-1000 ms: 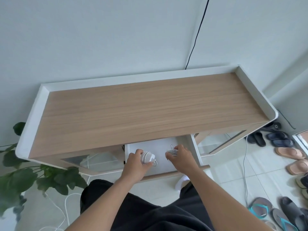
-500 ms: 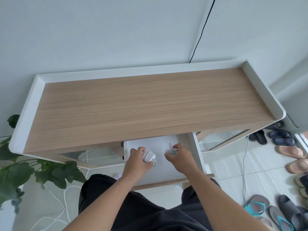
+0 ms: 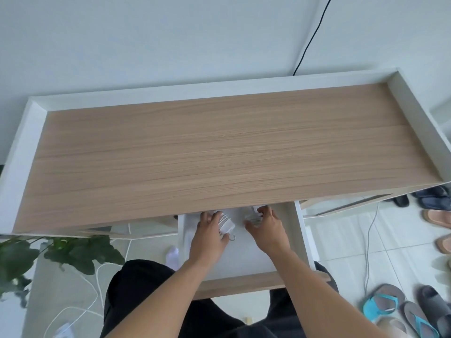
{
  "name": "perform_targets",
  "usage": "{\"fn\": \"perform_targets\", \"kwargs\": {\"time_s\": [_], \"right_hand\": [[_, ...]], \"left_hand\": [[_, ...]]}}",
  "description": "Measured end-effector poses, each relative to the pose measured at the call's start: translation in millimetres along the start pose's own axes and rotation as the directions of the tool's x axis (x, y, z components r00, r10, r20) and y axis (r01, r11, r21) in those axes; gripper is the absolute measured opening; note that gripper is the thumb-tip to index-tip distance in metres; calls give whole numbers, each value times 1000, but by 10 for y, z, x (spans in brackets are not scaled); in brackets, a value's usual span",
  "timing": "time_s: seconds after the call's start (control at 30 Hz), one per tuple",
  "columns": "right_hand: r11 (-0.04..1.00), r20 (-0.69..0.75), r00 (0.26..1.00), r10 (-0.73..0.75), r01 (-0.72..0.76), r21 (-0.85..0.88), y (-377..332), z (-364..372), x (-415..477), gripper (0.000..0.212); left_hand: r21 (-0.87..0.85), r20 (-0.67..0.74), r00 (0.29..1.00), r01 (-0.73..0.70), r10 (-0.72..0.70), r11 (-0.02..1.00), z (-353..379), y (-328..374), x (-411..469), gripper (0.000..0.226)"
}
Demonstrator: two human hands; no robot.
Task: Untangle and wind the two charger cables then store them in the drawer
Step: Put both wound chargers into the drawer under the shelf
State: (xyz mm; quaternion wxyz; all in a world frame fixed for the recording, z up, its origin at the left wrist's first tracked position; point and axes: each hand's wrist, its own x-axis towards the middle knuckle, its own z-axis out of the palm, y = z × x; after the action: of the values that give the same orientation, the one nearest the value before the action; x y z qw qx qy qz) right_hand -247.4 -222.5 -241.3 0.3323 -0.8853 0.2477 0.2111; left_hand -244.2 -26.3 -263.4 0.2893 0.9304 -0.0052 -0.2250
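The white drawer (image 3: 303, 237) stands pulled out below the wooden tabletop. Both of my hands reach into it. My left hand (image 3: 207, 237) grips a wound white charger cable (image 3: 225, 224) with its plug end sticking out toward the front. My right hand (image 3: 267, 229) holds the second wound cable (image 3: 253, 217) near the back of the drawer. The far ends of both bundles lie partly under the tabletop edge.
The wooden tabletop (image 3: 219, 152) with a raised white rim overhangs the drawer's back. A potted plant (image 3: 61, 252) stands at the left, with loose white cords (image 3: 95, 289) on the floor. Several sandals (image 3: 402, 311) lie at the right. A black cable (image 3: 310, 42) runs up the wall.
Both hands have pushed further back into the drawer with their cable bundles, and the drawer shows more of its length as my view shifted.
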Motion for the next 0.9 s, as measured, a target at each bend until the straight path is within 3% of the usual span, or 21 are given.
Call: {"fn": "perform_targets", "kwargs": {"time_s": [0.27, 0.67, 0.9], "right_hand": [[999, -2, 1000, -24, 24, -44, -86, -75, 92, 70], [966, 67, 988, -141, 152, -210, -90, -490, -475, 74], [880, 112, 941, -321, 339, -332, -35, -638, -819, 108]], "left_hand": [[13, 40, 997, -63, 63, 998, -29, -5, 79, 72], [134, 75, 951, -309, 301, 942, -669, 182, -457, 50], [240, 57, 918, -393, 392, 888, -884, 156, -746, 94]]}}
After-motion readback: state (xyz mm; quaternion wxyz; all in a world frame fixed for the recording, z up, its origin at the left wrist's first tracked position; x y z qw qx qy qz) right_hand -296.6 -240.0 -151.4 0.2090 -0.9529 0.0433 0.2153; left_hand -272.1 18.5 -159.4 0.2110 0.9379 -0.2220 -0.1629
